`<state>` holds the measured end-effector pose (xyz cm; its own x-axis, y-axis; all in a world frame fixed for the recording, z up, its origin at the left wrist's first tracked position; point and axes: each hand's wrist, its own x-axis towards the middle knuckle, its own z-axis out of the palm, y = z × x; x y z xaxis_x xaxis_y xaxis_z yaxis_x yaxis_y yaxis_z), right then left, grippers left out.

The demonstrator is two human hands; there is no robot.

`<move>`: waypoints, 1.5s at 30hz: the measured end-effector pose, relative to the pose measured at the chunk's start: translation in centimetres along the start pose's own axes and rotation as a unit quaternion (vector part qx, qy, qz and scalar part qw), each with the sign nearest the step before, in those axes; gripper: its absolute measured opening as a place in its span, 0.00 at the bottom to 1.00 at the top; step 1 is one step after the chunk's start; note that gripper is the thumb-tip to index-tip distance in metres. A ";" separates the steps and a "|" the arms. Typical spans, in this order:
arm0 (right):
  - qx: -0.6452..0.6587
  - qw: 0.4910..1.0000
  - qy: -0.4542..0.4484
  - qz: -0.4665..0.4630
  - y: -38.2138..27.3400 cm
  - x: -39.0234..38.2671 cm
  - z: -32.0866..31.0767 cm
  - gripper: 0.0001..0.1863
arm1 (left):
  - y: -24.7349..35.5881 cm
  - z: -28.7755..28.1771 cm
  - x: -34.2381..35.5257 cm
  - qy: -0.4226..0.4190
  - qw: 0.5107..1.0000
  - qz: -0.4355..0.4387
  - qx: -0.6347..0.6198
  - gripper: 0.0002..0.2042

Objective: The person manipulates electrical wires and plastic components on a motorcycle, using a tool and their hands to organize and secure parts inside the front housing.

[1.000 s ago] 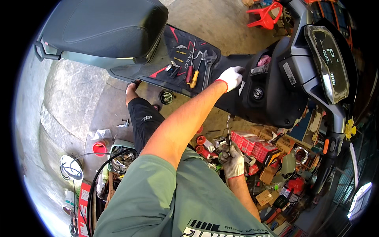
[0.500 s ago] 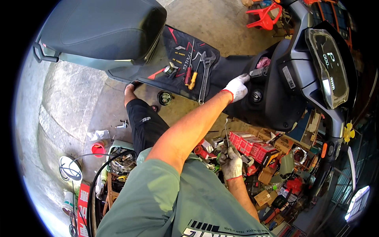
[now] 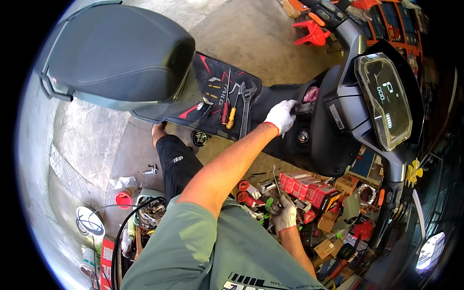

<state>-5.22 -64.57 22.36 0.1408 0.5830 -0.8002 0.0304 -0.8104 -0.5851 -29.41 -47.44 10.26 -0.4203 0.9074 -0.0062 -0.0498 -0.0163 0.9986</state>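
Note:
My left hand [image 3: 281, 117], in a white glove with a red cuff, reaches to the scooter's front storage pocket. Its fingers are curled at a dark grey piece [image 3: 305, 108] by the pocket's edge; what lies inside the grip is hidden. A pink crumpled item [image 3: 311, 94] sits deeper in the pocket, and a round ignition lock [image 3: 303, 137] is set below. Lower down, my right hand [image 3: 285, 215], in a soiled glove, is closed round a thin metal hook tool [image 3: 276, 178] whose bent tip points up.
On the scooter's footboard lie an adjustable wrench [image 3: 247, 106], a red-handled screwdriver [image 3: 225, 112], a yellow-handled screwdriver [image 3: 231, 118] and small parts. Red boxes [image 3: 296, 184] and cluttered tools fill the floor at right. A red stool [image 3: 311, 33] stands beyond; a lit dashboard [image 3: 385, 101] is at right.
The view has shifted, so the scooter's front appears farther left and lower. My left hand stays at the pocket, and my right hand keeps hold of the hook tool.

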 end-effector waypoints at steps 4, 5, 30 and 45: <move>0.086 0.989 0.108 -0.061 -1.9 -2.2 -1.5 0.19 | -0.2 -1.0 1.8 -0.032 0.996 0.064 0.050 0.13; 0.110 0.980 0.139 -0.089 -3.3 -2.6 -1.7 0.18 | -0.2 -1.2 2.3 -0.047 0.994 0.078 0.052 0.11; 0.110 0.910 0.204 -0.343 -16.6 -0.3 5.9 0.31 | -1.9 -2.1 5.8 -0.223 0.973 0.059 0.020 0.15; 0.025 0.916 0.099 -0.389 -16.6 0.1 5.4 0.33 | 1.3 -4.5 4.6 -0.248 0.967 -0.042 -0.044 0.23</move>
<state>-11.01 -50.76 31.29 0.2722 0.9568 -0.1018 0.1534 -0.1476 -0.9771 -35.47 -45.13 11.35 0.0730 0.9965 -0.0406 -0.1506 0.0512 0.9873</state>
